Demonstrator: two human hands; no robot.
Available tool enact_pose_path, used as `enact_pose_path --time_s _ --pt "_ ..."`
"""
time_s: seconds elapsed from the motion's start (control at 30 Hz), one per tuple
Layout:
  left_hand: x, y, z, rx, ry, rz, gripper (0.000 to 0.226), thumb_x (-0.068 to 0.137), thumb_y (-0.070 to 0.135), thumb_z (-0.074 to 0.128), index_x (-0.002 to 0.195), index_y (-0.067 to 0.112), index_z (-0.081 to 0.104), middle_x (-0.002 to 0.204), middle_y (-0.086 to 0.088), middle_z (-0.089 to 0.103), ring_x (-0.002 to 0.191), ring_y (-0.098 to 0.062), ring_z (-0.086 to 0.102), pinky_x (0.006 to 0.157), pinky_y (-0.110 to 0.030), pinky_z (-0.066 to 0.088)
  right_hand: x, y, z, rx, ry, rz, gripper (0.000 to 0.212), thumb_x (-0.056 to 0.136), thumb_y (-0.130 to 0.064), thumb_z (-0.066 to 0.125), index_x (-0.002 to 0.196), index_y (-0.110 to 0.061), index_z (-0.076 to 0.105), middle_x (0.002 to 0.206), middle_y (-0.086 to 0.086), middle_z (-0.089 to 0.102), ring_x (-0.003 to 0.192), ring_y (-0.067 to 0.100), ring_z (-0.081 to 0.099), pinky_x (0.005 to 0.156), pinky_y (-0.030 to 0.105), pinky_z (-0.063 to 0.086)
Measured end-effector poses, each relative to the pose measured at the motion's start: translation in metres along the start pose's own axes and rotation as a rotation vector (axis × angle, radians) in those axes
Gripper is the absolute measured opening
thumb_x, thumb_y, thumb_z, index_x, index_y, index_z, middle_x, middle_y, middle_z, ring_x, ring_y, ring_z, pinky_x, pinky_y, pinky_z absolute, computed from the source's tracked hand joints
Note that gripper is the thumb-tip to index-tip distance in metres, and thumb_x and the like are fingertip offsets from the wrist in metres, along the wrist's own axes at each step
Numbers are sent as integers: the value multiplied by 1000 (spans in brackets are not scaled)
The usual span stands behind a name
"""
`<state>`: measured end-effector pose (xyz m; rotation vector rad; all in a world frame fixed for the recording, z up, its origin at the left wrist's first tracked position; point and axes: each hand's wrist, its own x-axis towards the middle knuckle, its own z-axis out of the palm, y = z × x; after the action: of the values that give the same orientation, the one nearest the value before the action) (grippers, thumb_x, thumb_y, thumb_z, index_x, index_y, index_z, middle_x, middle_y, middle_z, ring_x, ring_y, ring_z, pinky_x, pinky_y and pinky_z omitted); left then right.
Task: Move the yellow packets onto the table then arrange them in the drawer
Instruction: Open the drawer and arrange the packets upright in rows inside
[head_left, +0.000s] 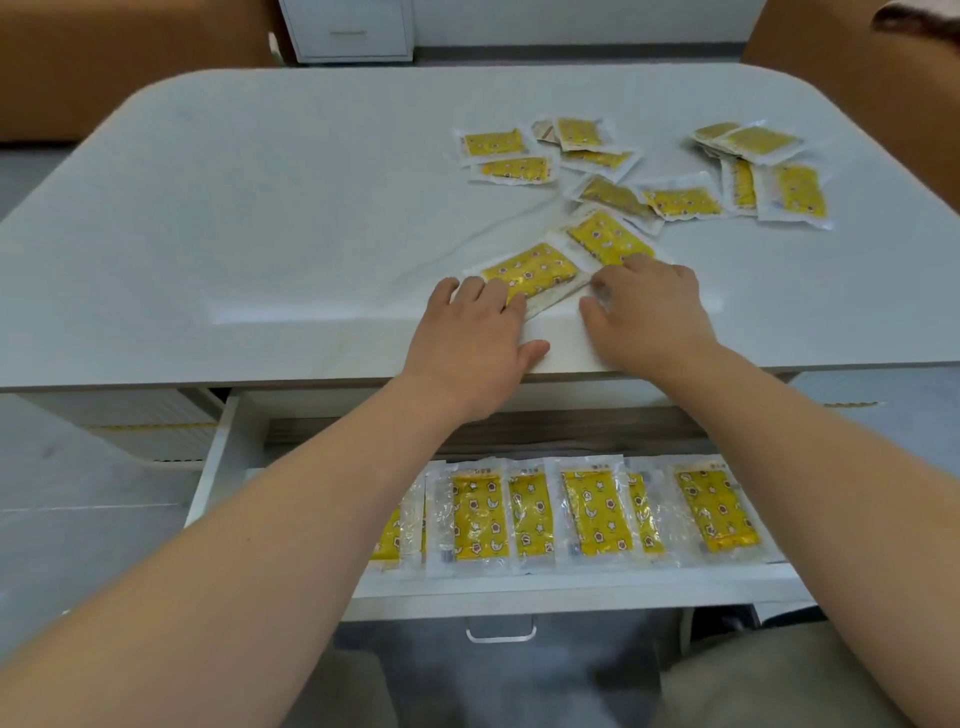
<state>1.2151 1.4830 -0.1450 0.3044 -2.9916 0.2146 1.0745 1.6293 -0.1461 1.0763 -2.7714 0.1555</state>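
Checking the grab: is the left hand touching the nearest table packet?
Touching. Head view: fingers of the left hand lie on the near end of the packet.

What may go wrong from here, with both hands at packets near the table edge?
The nearest packets at the left hand and right hand overlap close to the table edge; a loose grip may let one slide off. The drawer row already overlaps, so new packets may disturb it.

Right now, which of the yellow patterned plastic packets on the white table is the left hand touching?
The slanted yellow packet closest to the white table's front edge: the left hand's fingertips rest on its left end. The others lie farther back.
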Motion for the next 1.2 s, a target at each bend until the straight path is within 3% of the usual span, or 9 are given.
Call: enact_pose_path --time_s 0.1,0.23,0.33,0.4,0.5,0.63,0.77,0.97,1.2 --pt "-9 -4 -1 -12 47 -23 50 101 53 37 122 17 64 124 -5 54 119 -26 46 105 -42 33 -10 -4 -5 62 50 -127 26 98 -30 50 108 -17 69 99 5 67 95 31 63 93 42 38" --pt "-22 -10 5 -148 -25 -49 51 104 49 38 133 10 52 157 -11 38 144 -28 35 113 -44 32 -22 -13 -10 192 112 -235 25 97 -26 56 116 -14 67 102 6 70 94 31 65 86 44 48" --pt "-28 -11 1 -80 35 -68 44 103 50 36 121 14 53 125 -7 58 113 -28 54 92 -41 40 -21 -18 -9 165 119 -154 36 103 -34 51 129 -12 65 127 10 65 119 34 58 98 47 44" --pt "-31 -12 -5 0 97 -87 41 103 48 35 115 15 56 109 -5 59 99 -27 56 84 -40 40 -21 -20 -9 111 18 -99 39 106 -38 40 125 -15 66 128 8 64 125 33 54 100 47 42" --pt "-35 -14 -7 35 105 -114 36 104 41 38 109 14 61 105 -7 57 94 -28 54 80 -40 38 -26 -26 -10 95 -9 -85 37 106 -39 39 113 -17 69 108 5 66 111 29 56 92 42 40" --pt "-36 -19 -4 -54 122 -148 10 92 18 58 96 11 64 101 -8 55 89 -28 51 71 -36 32 -29 -38 -16 193 -3 22 39 102 -40 51 131 -17 59 125 10 59 118 31 53 98 44 42" --pt "-38 -22 -12 -240 23 -174 7 97 20 52 97 15 46 106 -6 55 87 -26 49 72 -36 38 -33 -45 -12 135 -100 79 45 100 -46 47 135 -16 52 131 13 55 117 35 52 95 47 43" --pt "-37 -32 -21 -269 -73 -237 45 95 49 54 130 21 51 123 -4 50 110 -25 52 91 -43 50 -34 -51 -17 256 -188 57 68 93 -48 56 152 -24 33 153 3 41 136 36 38 109 51 33" --pt "-40 -40 -20 -381 -228 -239 72 97 52 52 158 27 24 160 1 28 141 -27 36 108 -43 39 -31 -56 -19 478 -247 114 92 76 -41 76 154 -32 27 161 3 27 143 37 29 114 51 34"
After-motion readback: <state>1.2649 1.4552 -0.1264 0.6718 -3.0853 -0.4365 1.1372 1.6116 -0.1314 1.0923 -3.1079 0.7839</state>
